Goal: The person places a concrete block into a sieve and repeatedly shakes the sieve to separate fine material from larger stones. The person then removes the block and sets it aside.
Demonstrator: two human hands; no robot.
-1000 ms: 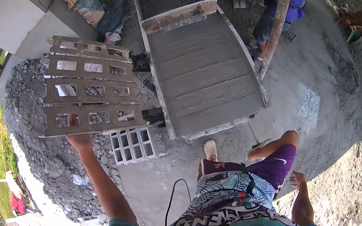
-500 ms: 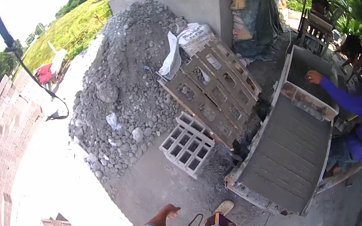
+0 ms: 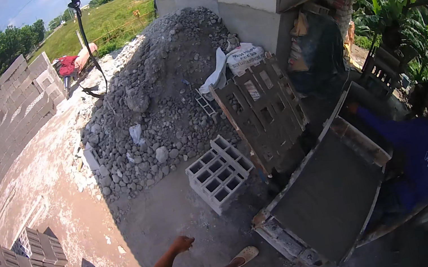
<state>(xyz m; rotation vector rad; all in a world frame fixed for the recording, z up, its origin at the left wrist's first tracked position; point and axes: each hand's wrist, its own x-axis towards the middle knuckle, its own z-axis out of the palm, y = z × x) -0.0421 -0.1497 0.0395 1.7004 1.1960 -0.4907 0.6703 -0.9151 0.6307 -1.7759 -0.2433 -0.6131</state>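
Observation:
My left hand (image 3: 182, 244) hangs at the lower middle, over the concrete floor, with its fingers loosely curled and nothing seen in them. Ahead of it stands a block of grey hollow cells (image 3: 215, 182), its openings facing up. To the right is a tilted trough-like bed (image 3: 295, 236) with a raised rim, covered by flat grey material (image 3: 331, 196). Its surface is too dark for detail. A pale clog (image 3: 246, 256) shows on my foot. My right hand is not visible.
A co-worker in a blue long-sleeved shirt (image 3: 426, 153) reaches to the bed's far end. A slotted grey panel (image 3: 265, 116) leans beside it. Behind lies a gravel heap (image 3: 153, 95) with sacks (image 3: 244, 58). Stacked blocks (image 3: 3, 142) form a wall at left; more blocks (image 3: 42, 249) stand nearer.
The view has shifted and become darker, with the sunlit ground less glaring. My left hand now appears further left in the picture, its fingers more curled. The co-worker's arm still reaches to the bed's far end.

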